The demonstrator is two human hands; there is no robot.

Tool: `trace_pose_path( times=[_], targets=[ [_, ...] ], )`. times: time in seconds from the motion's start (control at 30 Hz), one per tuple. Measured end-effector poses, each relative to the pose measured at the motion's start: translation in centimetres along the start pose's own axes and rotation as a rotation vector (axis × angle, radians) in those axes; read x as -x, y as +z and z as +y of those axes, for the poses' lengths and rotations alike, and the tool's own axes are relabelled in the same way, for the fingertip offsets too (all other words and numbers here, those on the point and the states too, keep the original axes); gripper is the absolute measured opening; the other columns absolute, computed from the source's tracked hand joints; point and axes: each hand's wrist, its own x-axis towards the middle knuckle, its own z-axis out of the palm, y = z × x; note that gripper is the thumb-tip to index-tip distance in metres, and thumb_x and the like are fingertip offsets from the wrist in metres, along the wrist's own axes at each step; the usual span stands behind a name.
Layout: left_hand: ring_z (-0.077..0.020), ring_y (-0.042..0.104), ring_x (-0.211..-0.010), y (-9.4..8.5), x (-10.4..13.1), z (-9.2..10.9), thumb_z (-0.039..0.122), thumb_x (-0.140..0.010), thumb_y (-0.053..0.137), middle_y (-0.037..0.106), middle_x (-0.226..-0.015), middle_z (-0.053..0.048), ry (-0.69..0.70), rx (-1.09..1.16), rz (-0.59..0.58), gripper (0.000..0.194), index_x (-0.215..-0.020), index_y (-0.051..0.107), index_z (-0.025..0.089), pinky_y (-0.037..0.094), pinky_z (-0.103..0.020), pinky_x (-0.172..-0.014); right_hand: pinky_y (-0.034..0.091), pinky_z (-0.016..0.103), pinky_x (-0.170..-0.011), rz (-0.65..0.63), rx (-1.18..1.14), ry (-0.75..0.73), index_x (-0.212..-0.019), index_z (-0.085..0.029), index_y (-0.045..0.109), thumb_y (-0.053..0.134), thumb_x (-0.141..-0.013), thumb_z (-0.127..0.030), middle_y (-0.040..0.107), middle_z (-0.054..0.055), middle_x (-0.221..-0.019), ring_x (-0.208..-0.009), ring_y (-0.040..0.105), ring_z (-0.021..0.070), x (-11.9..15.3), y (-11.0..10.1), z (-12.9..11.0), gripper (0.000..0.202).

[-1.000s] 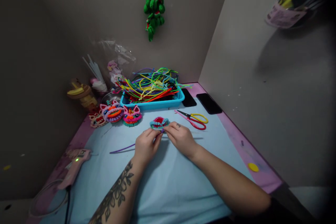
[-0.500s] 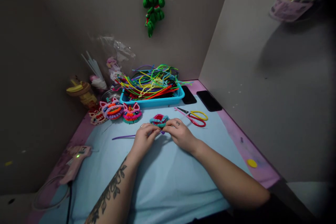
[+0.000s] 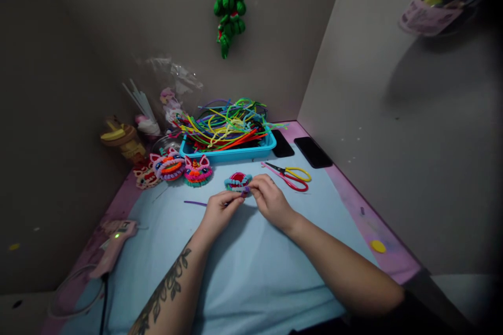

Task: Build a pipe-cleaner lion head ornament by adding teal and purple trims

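A purple pipe cleaner (image 3: 195,203) runs out to the left from under my left hand (image 3: 222,208), whose thumb and fingers pinch it. My right hand (image 3: 269,196) pinches the same pipe cleaner near its right end, just beside the left fingertips. Right behind my fingers lies a small teal and dark red pipe-cleaner piece (image 3: 238,180), its lower edge partly covered by them. Scissors (image 3: 293,175) with yellow and red handles rest to the right of my right hand.
At the back stands a blue tray (image 3: 228,155) heaped with colourful pipe cleaners. Several finished fuzzy animal heads (image 3: 197,170) sit to its front left. Two dark phones (image 3: 313,152) lie at the right. A pink glue gun (image 3: 113,248) with a cord is at the left edge.
The purple pipe cleaner's free left end has been drawn to the right, showing a shorter tail. My right hand has lifted slightly, and a purple bit shows at its fingertips.
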Motion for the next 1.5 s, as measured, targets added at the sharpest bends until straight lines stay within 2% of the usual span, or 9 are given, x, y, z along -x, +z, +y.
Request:
trace_pose_path(
  times=[0.17, 0.4, 0.7, 0.83, 0.97, 1.1, 1.23, 1.37, 1.5],
  targets=[
    [-0.0173, 0.064, -0.071, 0.2, 0.1, 0.2, 0.027, -0.081, 0.058, 0.072, -0.077, -0.006, 0.022, -0.065, 0.020, 0.017, -0.082, 0.072, 0.017, 0.049, -0.027, -0.067, 0.051, 0.035, -0.082, -0.005, 0.100, 0.031, -0.101, -0.019, 0.057, 0.043, -0.090, -0.015, 0.057, 0.009, -0.097, -0.091, 0.058, 0.0195, 0.3, 0.3, 0.3, 0.018],
    [-0.0157, 0.062, -0.071, 0.3, 0.4, 0.1, 0.027, -0.084, 0.055, 0.070, -0.078, -0.005, 0.080, -0.150, 0.036, 0.018, -0.084, 0.070, 0.017, 0.048, -0.025, -0.066, 0.053, 0.032, -0.080, -0.024, 0.234, -0.005, -0.102, -0.019, 0.059, 0.043, -0.091, -0.015, 0.060, 0.010, -0.098, -0.091, 0.060, 0.0196, 0.5, 0.4, 0.6, 0.020],
    [-0.0167, 0.062, -0.076, 0.3, 0.8, -0.1, 0.028, -0.087, 0.051, 0.068, -0.083, -0.006, 0.219, -0.461, 0.041, 0.017, -0.091, 0.065, 0.019, 0.046, -0.026, -0.069, 0.051, 0.029, -0.073, -0.073, 0.362, -0.068, -0.098, -0.018, 0.063, 0.045, -0.089, -0.013, 0.065, 0.008, -0.096, -0.081, 0.062, 0.0174, 0.5, 0.3, 0.5, 0.020],
    [-0.0158, 0.061, -0.073, -0.1, 0.7, -0.1, 0.027, -0.087, 0.050, 0.066, -0.078, -0.005, 0.268, -0.523, 0.109, 0.016, -0.089, 0.065, 0.020, 0.045, -0.025, -0.067, 0.048, 0.028, -0.074, -0.099, 0.379, -0.105, -0.097, -0.018, 0.063, 0.045, -0.089, -0.012, 0.066, 0.008, -0.095, -0.081, 0.062, 0.0172, 0.2, 0.1, 0.3, 0.021],
    [-0.0159, 0.060, -0.076, -0.4, 0.6, 0.0, 0.024, -0.087, 0.053, 0.066, -0.081, -0.006, 0.292, -0.478, 0.163, 0.015, -0.089, 0.066, 0.019, 0.045, -0.026, -0.071, 0.044, 0.030, -0.076, -0.137, 0.373, -0.166, -0.098, -0.018, 0.064, 0.045, -0.086, -0.007, 0.067, 0.007, -0.098, -0.086, 0.060, 0.0182, 0.1, -0.1, 0.5, 0.025],
    [-0.0159, 0.059, -0.077, -0.5, 0.4, 0.0, 0.026, -0.086, 0.054, 0.064, -0.082, -0.006, 0.243, -0.392, 0.168, 0.015, -0.087, 0.067, 0.019, 0.046, -0.027, -0.071, 0.040, 0.031, -0.075, -0.141, 0.368, -0.213, -0.097, -0.017, 0.064, 0.044, -0.083, -0.003, 0.068, 0.007, -0.096, -0.085, 0.059, 0.0181, 0.1, -0.2, 0.8, 0.027],
    [-0.0157, 0.059, -0.075, -0.7, 0.0, 0.2, 0.026, -0.084, 0.056, 0.064, -0.078, -0.005, 0.144, -0.225, 0.088, 0.015, -0.081, 0.068, 0.019, 0.046, -0.026, -0.070, 0.037, 0.032, -0.076, -0.176, 0.350, -0.252, -0.093, -0.017, 0.064, 0.044, -0.083, -0.003, 0.069, 0.007, -0.092, -0.080, 0.057, 0.0176, -0.1, -0.6, 0.7, 0.027],
    [-0.0157, 0.059, -0.072, -1.1, -0.3, 0.5, 0.029, -0.082, 0.057, 0.065, -0.074, -0.004, 0.011, -0.089, -0.022, 0.017, -0.076, 0.068, 0.017, 0.045, -0.025, -0.066, 0.039, 0.032, -0.075, -0.202, 0.217, -0.276, -0.092, -0.018, 0.063, 0.044, -0.083, -0.003, 0.068, 0.006, -0.088, -0.079, 0.057, 0.0167, -0.3, -0.9, 1.0, 0.026],
    [-0.0154, 0.058, -0.070, -1.3, -0.3, 0.5, 0.033, -0.081, 0.059, 0.065, -0.074, -0.004, -0.058, -0.021, -0.054, 0.021, -0.075, 0.069, 0.016, 0.043, -0.024, -0.065, 0.042, 0.032, -0.077, -0.151, 0.042, -0.215, -0.091, -0.018, 0.062, 0.044, -0.084, -0.004, 0.066, 0.006, -0.090, -0.087, 0.059, 0.0167, -0.1, -0.7, 1.3, 0.025]
  ],
)
